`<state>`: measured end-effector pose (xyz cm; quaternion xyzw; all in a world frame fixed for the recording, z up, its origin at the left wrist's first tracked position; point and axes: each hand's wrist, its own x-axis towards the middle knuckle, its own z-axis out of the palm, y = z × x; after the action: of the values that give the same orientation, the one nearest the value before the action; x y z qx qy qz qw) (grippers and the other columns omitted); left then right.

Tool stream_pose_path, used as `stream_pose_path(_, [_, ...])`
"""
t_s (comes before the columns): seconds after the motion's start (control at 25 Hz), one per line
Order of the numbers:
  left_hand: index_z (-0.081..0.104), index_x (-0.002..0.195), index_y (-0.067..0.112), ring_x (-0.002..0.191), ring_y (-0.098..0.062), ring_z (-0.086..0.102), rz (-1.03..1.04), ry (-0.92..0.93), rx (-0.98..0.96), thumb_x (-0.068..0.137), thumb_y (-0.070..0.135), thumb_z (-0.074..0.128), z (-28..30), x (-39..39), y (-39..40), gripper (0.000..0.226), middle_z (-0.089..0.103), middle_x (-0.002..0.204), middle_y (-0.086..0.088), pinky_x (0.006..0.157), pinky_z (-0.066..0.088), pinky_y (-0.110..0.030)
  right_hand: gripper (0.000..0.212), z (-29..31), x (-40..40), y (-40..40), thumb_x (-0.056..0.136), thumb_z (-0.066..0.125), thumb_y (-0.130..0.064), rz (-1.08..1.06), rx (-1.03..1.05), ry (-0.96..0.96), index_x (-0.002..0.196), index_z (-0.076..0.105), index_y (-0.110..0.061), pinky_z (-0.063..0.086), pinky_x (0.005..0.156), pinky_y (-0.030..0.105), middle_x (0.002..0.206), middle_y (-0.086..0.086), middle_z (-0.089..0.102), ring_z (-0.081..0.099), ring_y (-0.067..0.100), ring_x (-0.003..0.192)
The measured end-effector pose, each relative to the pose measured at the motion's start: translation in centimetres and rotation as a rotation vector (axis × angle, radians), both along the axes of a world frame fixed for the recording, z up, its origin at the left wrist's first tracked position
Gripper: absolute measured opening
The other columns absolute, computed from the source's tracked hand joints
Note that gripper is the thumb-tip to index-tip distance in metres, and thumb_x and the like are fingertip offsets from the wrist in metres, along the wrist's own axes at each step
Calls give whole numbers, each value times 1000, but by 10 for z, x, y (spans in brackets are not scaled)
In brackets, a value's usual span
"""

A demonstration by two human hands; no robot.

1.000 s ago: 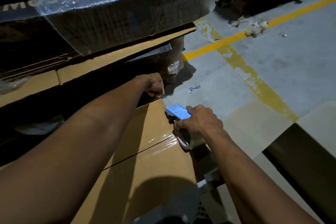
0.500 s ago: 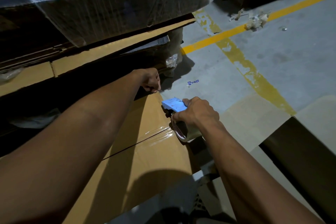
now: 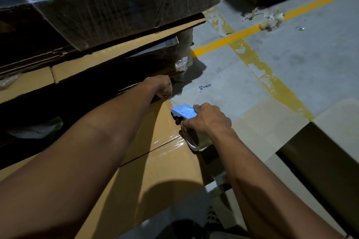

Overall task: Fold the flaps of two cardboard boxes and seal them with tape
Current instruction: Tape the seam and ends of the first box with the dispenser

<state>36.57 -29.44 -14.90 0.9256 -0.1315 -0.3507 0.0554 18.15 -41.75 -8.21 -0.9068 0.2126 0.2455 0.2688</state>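
Observation:
A brown cardboard box lies in front of me with its flaps shut and clear tape over the middle seam. My right hand grips a blue tape dispenser with a clear tape roll at the box's right edge. My left hand is curled at the box's far corner and pinches a thin strip of tape that runs back toward the dispenser.
A dark shrink-wrapped carton lies on flattened cardboard sheets beyond the box. Grey concrete floor with yellow lines spreads to the right, with scraps of litter. Another cardboard flap and a dark opening are at the right.
The view has shifted slightly. Both hands stay near the box's far right corner; a thin strip of tape now shows between my left hand and the dispenser.

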Motion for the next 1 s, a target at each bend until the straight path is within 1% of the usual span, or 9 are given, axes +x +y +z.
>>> stream_pose_path(0.08, [75,88,16,86,-17,68,-12,-70,53,84,19,69,-4,-4,-4,7,72,89,-2,88,55,-37,74,1,0,0,78,69,-55,3,2,-1,141,42,-27,37,77,32,126,2,51,51,22,112])
stream_pose_path(0.24, [68,95,22,97,-20,58,-185,-274,258,84,33,66,-4,-9,-9,15,65,95,1,95,39,-42,73,3,-1,1,79,69,-55,11,-2,7,140,42,-25,37,78,32,126,3,52,52,23,114])
stream_pose_path(0.36, [67,110,24,111,-24,53,-175,-199,254,87,38,64,-7,-8,-7,28,64,115,-1,97,33,-47,73,2,-2,1,79,69,-55,28,-10,18,140,42,-26,37,78,32,126,3,52,52,23,114])
stream_pose_path(0.44, [64,120,29,124,-30,45,-134,-179,263,86,43,64,-7,-10,-2,37,54,129,-3,100,31,-50,73,2,-1,0,79,69,-55,28,-7,31,140,42,-25,38,78,32,127,3,52,52,23,113])
stream_pose_path(0.52, [66,115,31,122,-30,47,-125,-226,162,87,37,65,-7,-15,1,29,56,125,-3,100,35,-51,73,1,-1,0,78,70,-54,24,-6,36,139,44,-25,38,78,32,127,3,53,53,23,113])
stream_pose_path(0.64, [67,103,21,96,-20,61,-58,-348,-146,93,31,64,-12,-41,0,14,65,101,-2,85,51,-41,72,2,0,-1,77,71,-53,17,-14,46,138,45,-25,38,78,32,125,3,54,53,22,106])
stream_pose_path(0.8, [72,84,12,72,-15,59,109,-313,-426,97,38,56,-26,-87,14,33,66,80,-2,62,46,-31,71,0,0,1,79,70,-45,75,-8,58,141,43,-24,43,79,33,127,5,54,53,23,104])
stream_pose_path(0.88, [73,85,9,77,-17,60,76,-326,-487,98,35,55,-27,-90,24,35,67,86,-4,66,48,-33,74,-1,-2,1,80,71,-42,114,-10,16,144,39,-26,47,84,37,132,6,52,54,25,110])
stream_pose_path(1.0, [74,109,11,104,-18,62,48,-201,-534,99,25,55,-17,-77,34,25,70,115,-6,89,50,-37,75,2,-6,-1,82,71,-43,145,11,-14,148,36,-31,49,87,38,133,7,52,53,26,112])
